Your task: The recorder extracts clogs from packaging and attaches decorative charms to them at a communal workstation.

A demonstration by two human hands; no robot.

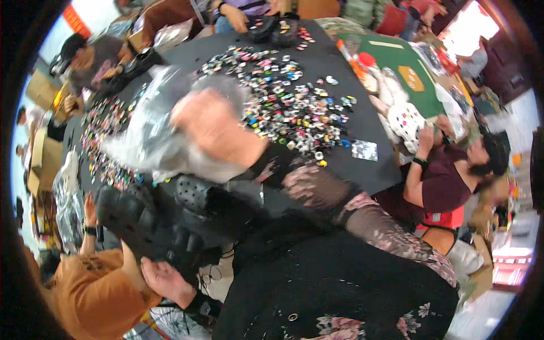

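Observation:
My right hand is blurred over the black table. It grips a crumpled clear plastic bag that spreads to its left. Its patterned sleeve runs in from the lower right. Several small colourful charms lie heaped on the table just beyond the hand. Below the bag sit two black perforated clogs. My left hand hangs low at the table's near side with its palm up and fingers apart, holding nothing.
A person in orange sits at lower left, close to my left hand. A person in maroon sits at right beside a green table. Others sit at the far and left edges. More charms lie at left, a small patterned card at right.

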